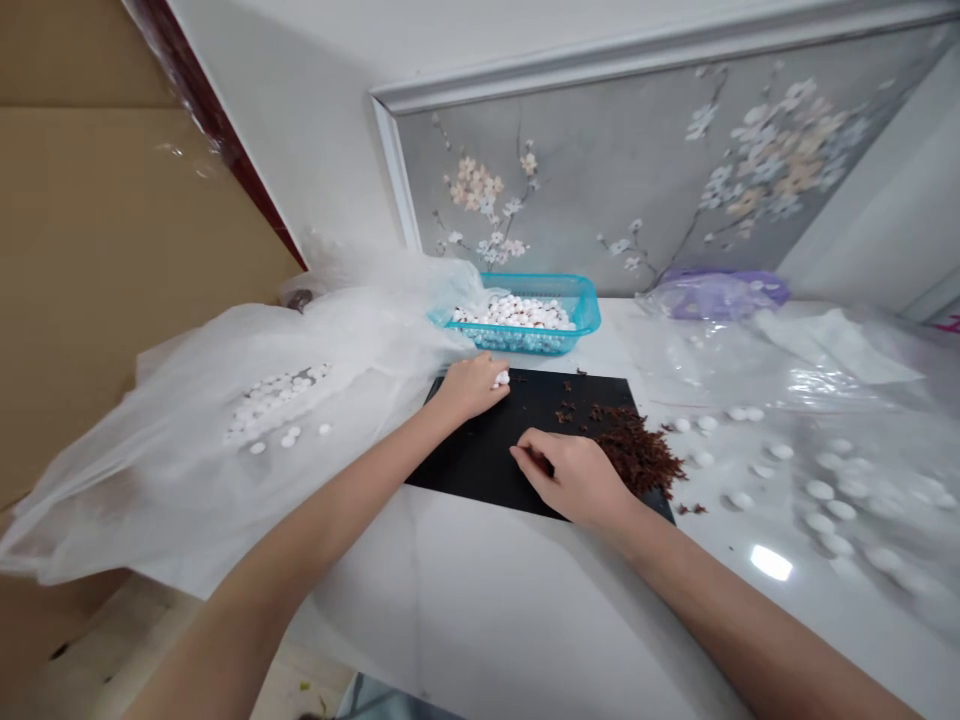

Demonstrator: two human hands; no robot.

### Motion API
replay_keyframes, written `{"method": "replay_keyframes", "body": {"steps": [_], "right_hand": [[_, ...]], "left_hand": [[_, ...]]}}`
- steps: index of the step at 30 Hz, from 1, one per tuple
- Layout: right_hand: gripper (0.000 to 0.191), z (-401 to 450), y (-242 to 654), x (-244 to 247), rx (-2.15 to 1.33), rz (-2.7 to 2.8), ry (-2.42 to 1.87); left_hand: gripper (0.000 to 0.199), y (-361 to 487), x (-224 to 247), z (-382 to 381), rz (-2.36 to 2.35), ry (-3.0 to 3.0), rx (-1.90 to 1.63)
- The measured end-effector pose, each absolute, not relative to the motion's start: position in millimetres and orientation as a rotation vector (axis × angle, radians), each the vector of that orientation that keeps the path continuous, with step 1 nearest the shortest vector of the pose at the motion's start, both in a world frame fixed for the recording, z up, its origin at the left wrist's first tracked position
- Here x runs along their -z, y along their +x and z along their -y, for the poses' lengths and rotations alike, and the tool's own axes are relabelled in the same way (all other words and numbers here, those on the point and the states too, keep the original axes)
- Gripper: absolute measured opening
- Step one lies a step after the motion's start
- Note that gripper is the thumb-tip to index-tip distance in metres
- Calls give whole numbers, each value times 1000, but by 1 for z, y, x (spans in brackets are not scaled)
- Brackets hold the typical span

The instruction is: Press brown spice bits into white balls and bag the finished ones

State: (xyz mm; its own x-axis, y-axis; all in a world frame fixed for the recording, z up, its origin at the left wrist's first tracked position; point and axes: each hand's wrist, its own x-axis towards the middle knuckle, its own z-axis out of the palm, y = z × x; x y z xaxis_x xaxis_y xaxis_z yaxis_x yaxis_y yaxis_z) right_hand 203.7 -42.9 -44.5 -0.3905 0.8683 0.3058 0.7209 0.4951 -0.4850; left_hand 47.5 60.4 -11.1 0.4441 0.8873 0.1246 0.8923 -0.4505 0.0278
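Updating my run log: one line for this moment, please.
left hand: holds white balls | right hand: curled beside brown pile | basket: behind mat

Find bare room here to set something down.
Bare: the front of the white table, bordered by the black board, left forearm and right forearm; also the board between left hand and right hand. Crowded: the board's right end, with brown bits; table's right, with white discs; left, with clear plastic.

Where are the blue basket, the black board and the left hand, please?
Blue basket (540, 343), head view: its front wall.
Black board (480, 458), head view: its bare part.
Left hand (472, 384), head view: its middle.
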Motion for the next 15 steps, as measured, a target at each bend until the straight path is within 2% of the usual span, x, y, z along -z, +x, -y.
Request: {"method": "replay_keyframes", "body": {"steps": [15], "right_hand": [[20, 42, 205, 41, -415, 2212, -1309]], "left_hand": [[30, 33, 36, -74, 1617, -2593, 471]]}}
